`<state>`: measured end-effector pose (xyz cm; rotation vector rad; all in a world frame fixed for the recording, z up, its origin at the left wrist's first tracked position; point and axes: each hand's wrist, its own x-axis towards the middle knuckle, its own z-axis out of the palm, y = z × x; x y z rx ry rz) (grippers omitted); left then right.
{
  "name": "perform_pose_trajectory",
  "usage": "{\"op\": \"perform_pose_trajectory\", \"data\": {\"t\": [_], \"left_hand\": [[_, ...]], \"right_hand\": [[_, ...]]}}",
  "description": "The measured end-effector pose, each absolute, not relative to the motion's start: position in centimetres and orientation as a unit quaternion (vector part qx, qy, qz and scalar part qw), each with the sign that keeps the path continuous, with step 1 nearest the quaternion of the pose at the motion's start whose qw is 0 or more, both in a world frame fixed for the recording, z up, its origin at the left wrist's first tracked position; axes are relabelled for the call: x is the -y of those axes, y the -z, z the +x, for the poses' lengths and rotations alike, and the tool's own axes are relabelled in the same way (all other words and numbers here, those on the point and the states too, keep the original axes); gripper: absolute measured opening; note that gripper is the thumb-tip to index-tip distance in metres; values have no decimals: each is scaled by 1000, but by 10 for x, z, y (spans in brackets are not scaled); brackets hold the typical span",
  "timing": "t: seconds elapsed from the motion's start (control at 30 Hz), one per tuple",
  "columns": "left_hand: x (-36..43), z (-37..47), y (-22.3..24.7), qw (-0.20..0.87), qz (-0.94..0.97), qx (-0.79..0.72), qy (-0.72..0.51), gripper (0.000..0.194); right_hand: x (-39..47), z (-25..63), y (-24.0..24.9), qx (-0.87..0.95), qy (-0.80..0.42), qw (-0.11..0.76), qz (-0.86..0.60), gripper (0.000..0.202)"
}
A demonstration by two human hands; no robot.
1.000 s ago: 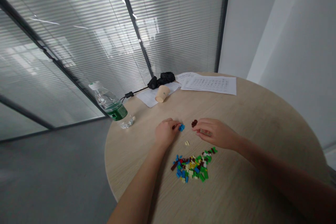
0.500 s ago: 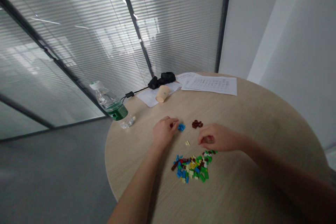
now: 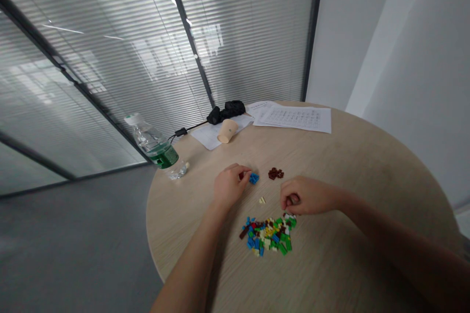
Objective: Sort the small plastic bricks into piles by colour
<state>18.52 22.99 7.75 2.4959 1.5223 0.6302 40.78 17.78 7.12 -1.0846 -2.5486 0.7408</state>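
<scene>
My left hand (image 3: 230,185) rests on the table beside a small pile of blue toy bricks (image 3: 254,178), its thumb and forefinger pinched together at the pile's left edge. Something dark red shows among its fingers, too small to make out. My right hand (image 3: 303,195) hovers with curled, closed fingers at the upper right end of a mixed heap of toy bricks (image 3: 270,234) in green, blue, yellow, brown and cream. Whatever its fingertips hold is hidden. Between the hands lie a small pile of brown bricks (image 3: 275,173) and a few cream bricks (image 3: 262,200).
A water bottle (image 3: 159,151) with a green label stands at the left edge of the round table (image 3: 352,156). Farther back are a paper cup (image 3: 227,131) on its side, a black folded bundle (image 3: 225,112) with a cord, and printed sheets (image 3: 297,118).
My right hand has shifted slightly right and down toward the mixed heap, its fingers more tightly curled. My left hand has barely moved.
</scene>
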Motion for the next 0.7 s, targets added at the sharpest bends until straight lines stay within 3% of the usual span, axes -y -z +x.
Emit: {"op": "perform_pose_trajectory", "data": {"t": [0.7], "left_hand": [[-231, 187, -75, 124, 847, -467, -222, 23]], "right_hand": [[-177, 405, -73, 864, -240, 136, -421, 11]]}}
